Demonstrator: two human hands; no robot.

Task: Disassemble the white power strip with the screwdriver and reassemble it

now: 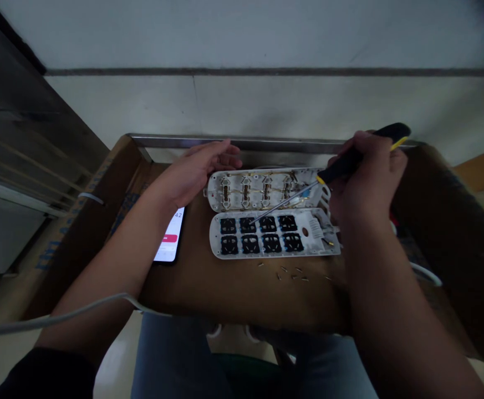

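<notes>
My right hand [368,174] is closed around the black and yellow handle of a screwdriver [341,166]. Its long shaft slants down to the left, and the tip is over a black socket insert in the front half of a power strip [258,254]. I cannot tell whether the tip touches it. The other half of the power strip's casing [235,191] lies just behind, with metal contact strips and wires showing inside. Beside that half's left end is my left hand [208,166], fingers stretched out and holding nothing. Several small screws [294,276] lie in front of the strip.
The work surface is brown cardboard [233,288] with raised side flaps. A lit phone [169,238] lies partly under my left forearm. A pale cable [92,305] crosses at the lower left, another loop [427,273] lies at the right. A tiled wall [266,105] stands behind.
</notes>
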